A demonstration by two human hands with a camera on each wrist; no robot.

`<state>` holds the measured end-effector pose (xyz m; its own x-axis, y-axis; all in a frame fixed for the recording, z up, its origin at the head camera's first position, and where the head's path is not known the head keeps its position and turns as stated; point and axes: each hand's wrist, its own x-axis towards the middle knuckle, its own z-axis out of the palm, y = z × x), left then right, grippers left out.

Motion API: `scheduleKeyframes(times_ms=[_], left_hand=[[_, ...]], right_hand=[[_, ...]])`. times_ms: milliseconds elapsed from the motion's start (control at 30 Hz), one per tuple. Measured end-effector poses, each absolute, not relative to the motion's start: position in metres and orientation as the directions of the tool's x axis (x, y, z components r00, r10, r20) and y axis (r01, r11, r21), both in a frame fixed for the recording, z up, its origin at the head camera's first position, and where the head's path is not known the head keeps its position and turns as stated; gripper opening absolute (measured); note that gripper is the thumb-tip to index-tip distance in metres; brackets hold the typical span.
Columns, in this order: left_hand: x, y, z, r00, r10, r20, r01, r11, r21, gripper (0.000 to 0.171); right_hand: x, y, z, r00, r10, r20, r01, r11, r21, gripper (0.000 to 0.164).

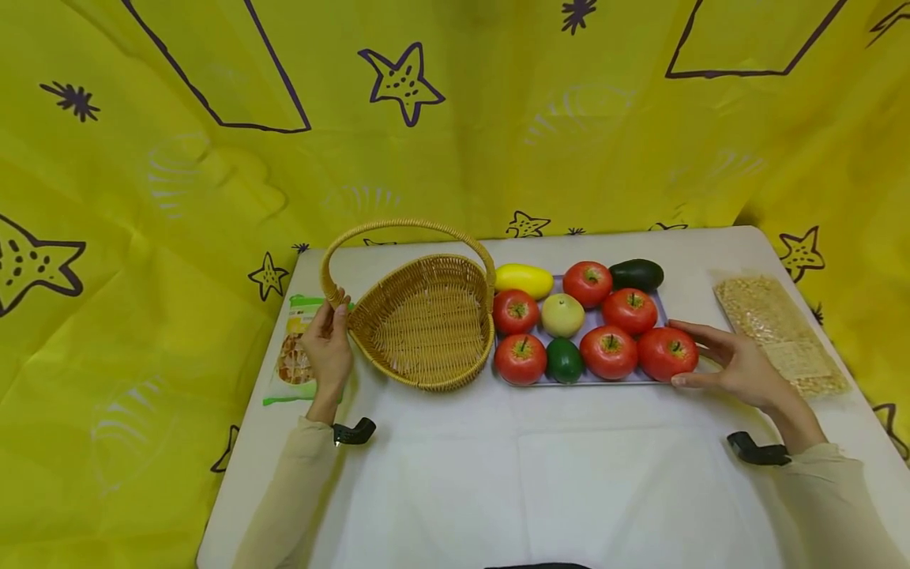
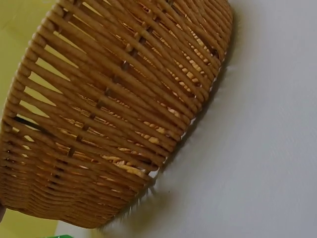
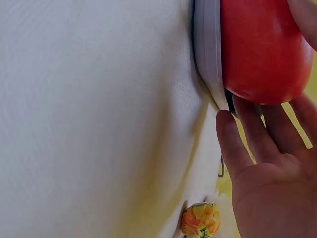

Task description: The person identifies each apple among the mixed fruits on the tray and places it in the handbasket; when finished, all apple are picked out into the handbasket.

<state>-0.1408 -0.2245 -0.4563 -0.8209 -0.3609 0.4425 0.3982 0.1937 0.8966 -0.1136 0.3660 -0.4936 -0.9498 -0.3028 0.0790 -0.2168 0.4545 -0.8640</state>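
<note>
A heart-shaped wicker basket (image 1: 426, 324) with an arched handle stands on the table, its woven side filling the left wrist view. My left hand (image 1: 329, 352) pinches the basket at the left base of the handle. Right of it, a shallow pale tray (image 1: 663, 310) holds several red apples, a yellow oval fruit (image 1: 524, 280), a pale round fruit (image 1: 562, 315) and dark green oval ones (image 1: 636, 274). At the tray's near right corner, my right hand (image 1: 746, 367) spreads thumb and fingers around a red apple (image 3: 265, 49), fingers fairly straight, fingertips at its side.
Behind the left hand lies a green-and-white food packet (image 1: 295, 356). On the right lies a clear bag of pale flakes (image 1: 782, 332). A yellow patterned cloth (image 1: 462, 158) hangs behind the white table (image 1: 526, 466). An orange-yellow object (image 3: 200, 219) shows in the right wrist view.
</note>
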Motion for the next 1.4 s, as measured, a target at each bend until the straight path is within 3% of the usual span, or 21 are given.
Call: scheduleKeyframes(times_ms=[333,567,733,833,1033,1400], left_hand=[[-0.142,-0.224,-0.456,-0.796,-0.381,0.47,0.422,0.207,0.883,0.031],[-0.145,-0.224,-0.462,-0.748,-0.391,0.536,0.468,0.263,0.844,0.026],[-0.147,-0.222,-0.465,-0.734,-0.401,0.548,0.459,0.302,0.835,0.028],[-0.147,-0.221,-0.466,-0.73,-0.415,0.543,0.46,0.29,0.84,0.028],[-0.144,-0.219,-0.466,-0.718,-0.439,0.54,0.425,0.338,0.84,0.028],[-0.145,-0.22,-0.469,-0.702,-0.434,0.565,0.44,0.359,0.823,0.026]], right_hand=[[-0.111,0.367,-0.491,-0.962,-0.264,0.064,-0.167,0.391,-0.905,0.075],[-0.111,0.367,-0.474,-0.946,-0.315,0.076,-0.2,0.379,-0.903,0.075],[-0.115,0.36,-0.462,-0.934,-0.332,0.133,-0.216,0.227,-0.95,0.074],[-0.119,0.352,-0.458,-0.925,-0.348,0.155,-0.213,0.135,-0.968,0.075],[-0.125,0.328,-0.448,-0.931,-0.329,0.156,-0.209,0.132,-0.969,0.077],[-0.147,0.276,-0.439,-0.9,-0.346,0.267,-0.294,0.029,-0.955,0.075]])
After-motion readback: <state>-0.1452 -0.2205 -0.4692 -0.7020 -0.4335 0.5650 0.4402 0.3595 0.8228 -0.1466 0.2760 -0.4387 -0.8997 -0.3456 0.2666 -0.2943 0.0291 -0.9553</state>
